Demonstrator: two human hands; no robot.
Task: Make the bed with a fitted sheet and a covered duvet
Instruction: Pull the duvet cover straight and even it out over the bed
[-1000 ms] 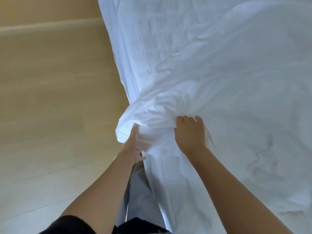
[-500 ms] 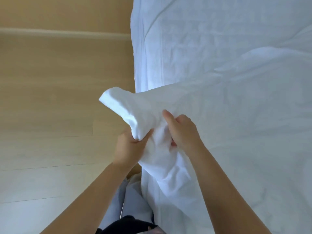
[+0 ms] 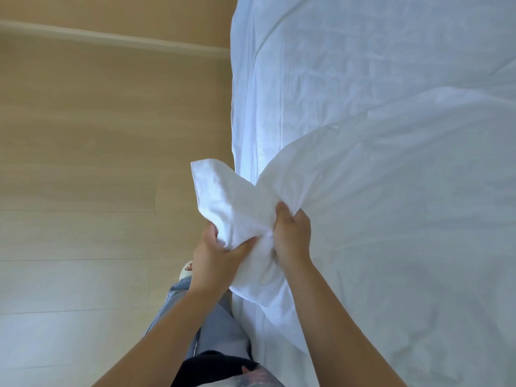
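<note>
Duvet in its white cover lies on the bed from centre to 3 o'clock, with its corner raised past the bed's side edge, pointing toward 10 o'clock. The left hand grips that corner and the right hand clutches bunched cover just beside it. The fitted sheet shows at 12 o'clock, and open wood floor spans 7 to 11 o'clock.

Pale wood floor — white baseboard beyond
</note>
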